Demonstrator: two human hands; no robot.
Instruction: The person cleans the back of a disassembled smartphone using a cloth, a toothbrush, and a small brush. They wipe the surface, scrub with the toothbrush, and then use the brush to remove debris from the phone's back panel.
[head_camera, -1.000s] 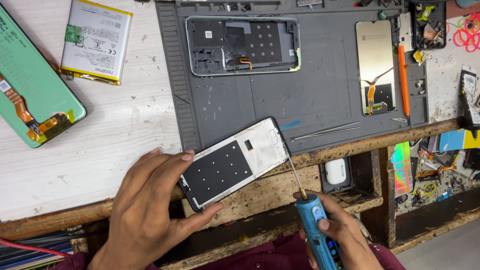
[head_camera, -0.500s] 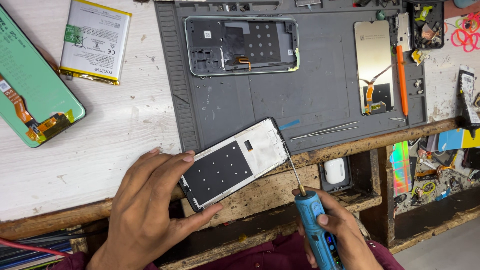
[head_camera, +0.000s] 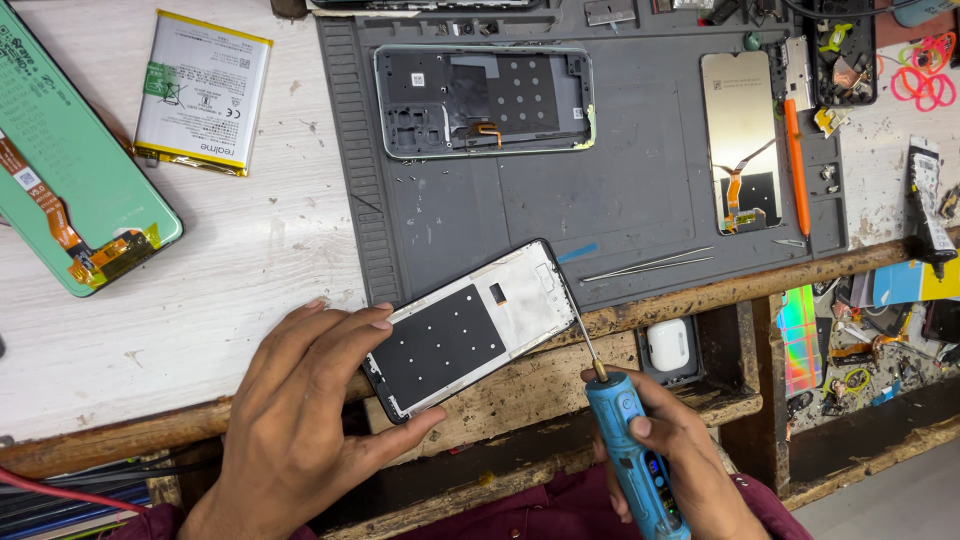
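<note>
While pinned at its edges by left hand, thin, rigid, fragile black-and-white phone frame; right hand clenching blue electric screwdriver.

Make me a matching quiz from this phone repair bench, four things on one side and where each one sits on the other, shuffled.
Things:
1. phone frame
2. blue electric screwdriver
3. battery
4. tweezers

Places:
A. on the white tabletop, left of the grey mat
B. held in the right hand
C. lying on the grey mat near its front edge
D. steadied at the bench edge by the left hand

Pairs: 1-D, 2-B, 3-A, 4-C
</note>
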